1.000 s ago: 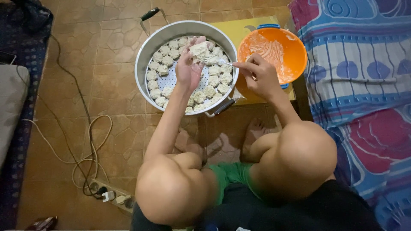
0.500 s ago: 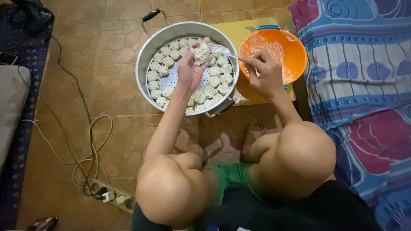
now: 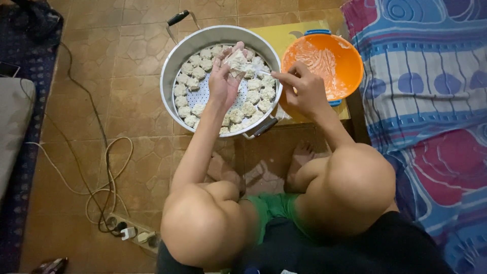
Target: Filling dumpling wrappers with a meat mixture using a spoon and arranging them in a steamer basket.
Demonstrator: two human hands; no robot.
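While I crouch over the brown tiled floor [image 3: 86, 76], a bed with a blue, pink and white patterned cover [image 3: 426, 101] runs along my right side, and a dark rug [image 3: 25, 45] with a grey cushion [image 3: 12, 132] lies to my left. Between my knees and the wall end of the floor sits a big round metal steamer pot [image 3: 172, 76] with black handles, its perforated tray nearly filled with small pale dumplings [image 3: 190, 86] set side by side. Just beside it to the right, touching or nearly so, an orange plastic bowl [image 3: 350, 56] smeared with pale filling rests on a low yellow board [image 3: 284, 35]. Near my left knee a tangle of white and dark cables [image 3: 101, 172] leads to a power strip [image 3: 129, 233].

My left hand [image 3: 223, 83] is raised over the pot, palm cupped half shut around a filled dumpling wrapper [image 3: 237, 60]. My right hand [image 3: 304, 91] is pinched shut on a thin utensil [image 3: 264, 72] whose tip reaches the wrapper; what kind of utensil it is I cannot tell.
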